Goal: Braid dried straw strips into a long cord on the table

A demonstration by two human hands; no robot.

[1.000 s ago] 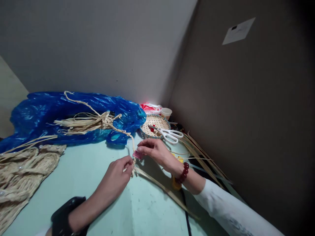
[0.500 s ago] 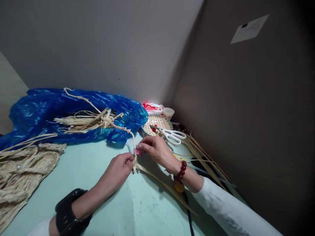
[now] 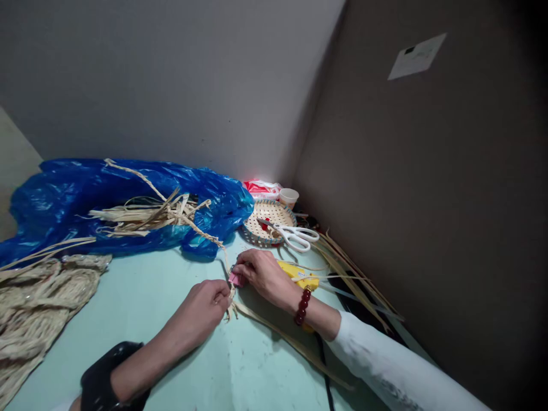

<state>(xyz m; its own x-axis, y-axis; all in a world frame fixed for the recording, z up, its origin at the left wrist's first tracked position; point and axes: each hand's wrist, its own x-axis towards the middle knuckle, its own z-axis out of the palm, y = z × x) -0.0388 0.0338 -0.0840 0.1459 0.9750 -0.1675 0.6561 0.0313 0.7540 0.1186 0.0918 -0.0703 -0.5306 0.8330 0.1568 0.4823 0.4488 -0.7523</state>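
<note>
My left hand (image 3: 204, 308) is closed, thumb and forefinger pinching a braided straw cord (image 3: 232, 291) near its end. Just above it, my right hand (image 3: 268, 277) pinches a small pink clip (image 3: 236, 279) that sits on the cord. The clip looks like a binder clip, though fingers cover part of it. From there the cord runs up to a bundle of dry straw strips (image 3: 132, 218) on a blue plastic bag (image 3: 55, 197). A loose flat strip (image 3: 291, 341) trails from the cord's lower end toward the lower right.
White-handled scissors (image 3: 295, 237) lie across a round woven basket (image 3: 261, 229). Behind it are a paper cup (image 3: 289, 197) and a red-and-white packet (image 3: 263, 189). A yellow object (image 3: 295, 273) lies by my right wrist, and a black cord (image 3: 327, 377) runs nearby. Woven straw pieces (image 3: 47, 302) lie left.
Both hands, with the clip and the cord's end, appear slightly lower and further left, partly from a small camera shift. More of the yellow object shows beside my right wrist.
</note>
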